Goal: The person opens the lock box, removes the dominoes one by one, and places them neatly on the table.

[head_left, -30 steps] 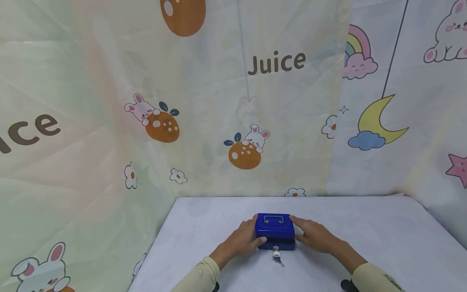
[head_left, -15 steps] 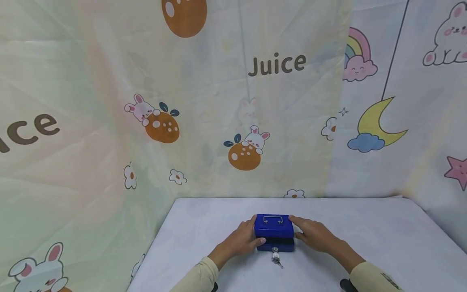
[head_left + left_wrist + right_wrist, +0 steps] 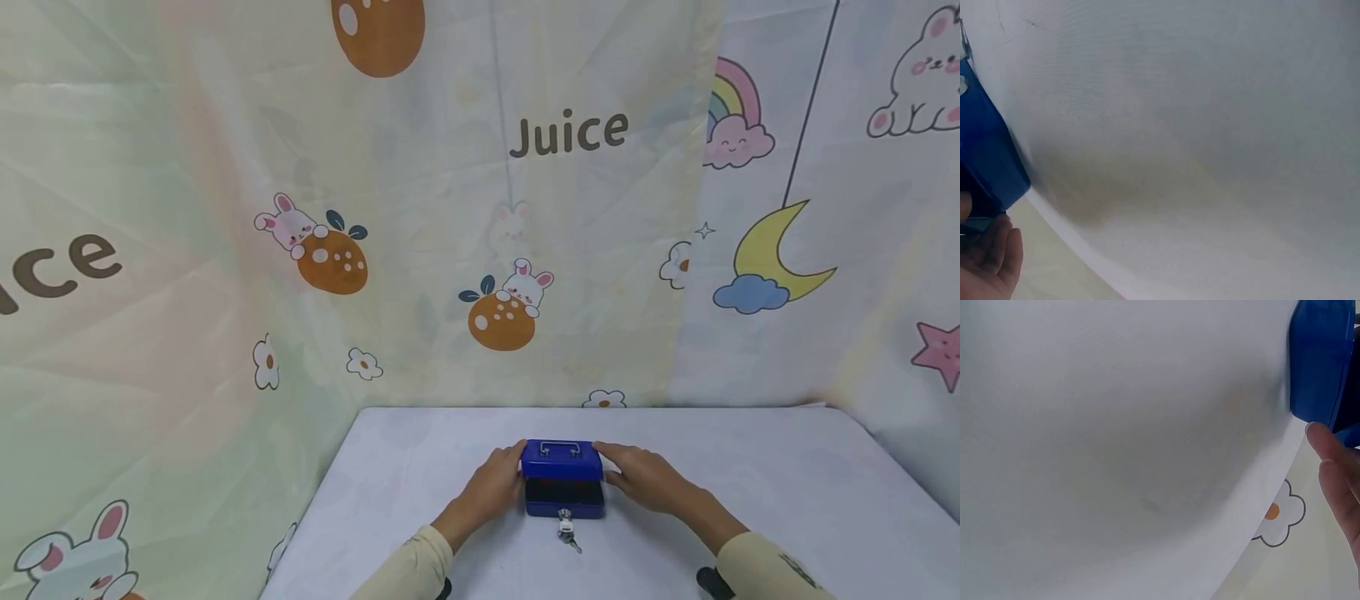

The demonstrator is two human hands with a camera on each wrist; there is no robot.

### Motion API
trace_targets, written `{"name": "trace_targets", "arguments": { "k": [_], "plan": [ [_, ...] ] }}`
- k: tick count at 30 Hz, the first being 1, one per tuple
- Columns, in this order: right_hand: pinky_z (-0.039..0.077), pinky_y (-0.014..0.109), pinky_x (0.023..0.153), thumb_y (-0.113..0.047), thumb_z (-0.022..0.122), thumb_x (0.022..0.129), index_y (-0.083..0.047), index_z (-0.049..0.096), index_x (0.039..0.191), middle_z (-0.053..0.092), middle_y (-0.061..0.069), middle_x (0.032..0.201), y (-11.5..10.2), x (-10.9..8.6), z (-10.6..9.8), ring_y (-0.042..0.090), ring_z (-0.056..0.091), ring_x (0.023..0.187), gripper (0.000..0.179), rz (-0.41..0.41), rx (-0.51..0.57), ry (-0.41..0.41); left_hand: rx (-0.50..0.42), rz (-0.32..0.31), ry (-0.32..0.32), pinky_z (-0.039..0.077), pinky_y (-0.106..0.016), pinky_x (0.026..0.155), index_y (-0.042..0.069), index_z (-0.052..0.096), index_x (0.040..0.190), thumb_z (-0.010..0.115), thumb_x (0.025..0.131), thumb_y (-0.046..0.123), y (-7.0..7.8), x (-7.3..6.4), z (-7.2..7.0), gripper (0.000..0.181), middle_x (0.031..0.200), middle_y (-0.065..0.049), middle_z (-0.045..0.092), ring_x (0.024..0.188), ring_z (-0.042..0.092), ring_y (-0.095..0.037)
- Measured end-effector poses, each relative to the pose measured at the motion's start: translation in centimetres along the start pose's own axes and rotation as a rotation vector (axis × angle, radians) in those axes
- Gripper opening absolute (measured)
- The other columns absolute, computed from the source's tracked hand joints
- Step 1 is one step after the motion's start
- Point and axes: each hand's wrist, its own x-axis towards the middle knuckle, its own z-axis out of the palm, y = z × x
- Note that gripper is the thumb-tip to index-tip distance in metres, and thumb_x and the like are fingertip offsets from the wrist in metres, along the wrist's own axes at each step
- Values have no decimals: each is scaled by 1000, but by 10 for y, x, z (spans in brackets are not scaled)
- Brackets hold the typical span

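A small blue cash box (image 3: 585, 510) sits on the white table, its lid (image 3: 561, 468) raised at the front over a dark gap. On top of the lid is a wire handle (image 3: 560, 448). Several keys on a ring (image 3: 566, 533) hang from the front lock. My left hand (image 3: 491, 483) holds the lid by its left side, fingers toward the back corner. On the opposite side my right hand (image 3: 651, 481) holds it, index finger at the back right corner and thumb lower down. Both wrist views show fingers (image 3: 1325, 447) right at the box's edge; its inside is mostly dark.
The white table (image 3: 750, 467) extends to both sides of the box. Behind it hangs a printed cloth (image 3: 420, 350) with bunnies, fruit and a moon, which also closes off the left and right sides.
The lid has tilted up, widening the dark gap at the front of the box. My left thumb has moved off the front edge to the lid's side. The right hand has barely moved.
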Motion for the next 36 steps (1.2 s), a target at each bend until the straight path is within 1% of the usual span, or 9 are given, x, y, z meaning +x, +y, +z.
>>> {"name": "trace_targets", "arguments": {
  "k": [2, 8, 13, 21, 28, 30, 32, 35, 36],
  "plan": [
    [47, 45, 93, -18, 68, 87, -7, 53, 132, 59, 8, 128, -1, 1, 0, 27, 56, 118, 49, 6, 2, -3, 12, -9, 0, 45, -35, 97, 8, 38, 143, 57, 95, 19, 1, 1, 0, 53, 128, -9, 57, 119, 52, -20],
    [47, 45, 94, -18, 68, 87, -7, 55, 131, 60, 8, 127, -2, 3, -1, 27, 56, 117, 47, 24, 5, -7, 50, 2, 25, 47, -33, 94, 7, 42, 140, 60, 93, 16, 2, 5, -2, 51, 124, -8, 59, 114, 55, -19],
    [47, 46, 93, -18, 68, 87, -7, 56, 129, 62, 8, 125, -1, 5, -2, 28, 57, 116, 45, 28, 17, 1, 41, -6, 38, 48, -33, 93, 8, 44, 139, 57, 95, 14, 0, 10, 1, 46, 122, -7, 60, 112, 56, -18],
    [48, 46, 91, -16, 67, 88, -6, 58, 127, 63, 8, 121, 1, 8, -1, 29, 58, 113, 41, 19, 23, 34, 25, 26, 84, 49, -33, 91, 7, 48, 135, 56, 95, 13, -5, 14, 2, 42, 118, -7, 62, 108, 57, -18],
    [50, 45, 89, -14, 66, 89, -6, 58, 126, 64, 9, 119, 2, 12, -3, 29, 60, 110, 40, 43, 64, 34, 20, 46, 121, 48, -32, 93, 8, 50, 133, 54, 96, 15, -8, 19, 2, 38, 118, -4, 60, 110, 55, -17],
    [51, 43, 86, -14, 65, 89, -6, 58, 127, 65, 9, 117, 2, 13, -2, 25, 64, 101, 39, 58, 88, 25, 5, 47, 120, 47, -32, 94, 8, 50, 133, 54, 97, 16, -9, 21, 2, 37, 118, -4, 60, 111, 54, -16],
    [53, 40, 82, -15, 65, 90, -5, 57, 127, 66, 9, 116, 3, 15, -2, 17, 65, 89, 40, 76, 114, 12, -9, 54, 119, 46, -32, 95, 6, 51, 132, 53, 97, 16, -9, 23, 3, 36, 117, -5, 60, 111, 54, -17],
    [55, 35, 76, -15, 63, 91, -3, 56, 129, 66, 10, 115, 4, 17, -2, 7, 60, 71, 41, 101, 151, -6, -32, 68, 120, 46, -31, 95, 5, 52, 129, 52, 97, 15, -11, 27, 3, 34, 114, -5, 62, 108, 55, -18],
    [55, 34, 75, -15, 63, 91, -3, 56, 129, 66, 10, 115, 5, 19, -2, 5, 59, 68, 41, 104, 165, -10, -39, 73, 123, 46, -31, 95, 6, 53, 128, 52, 97, 14, -11, 28, 3, 32, 112, -5, 62, 107, 56, -17]
  ]
}}
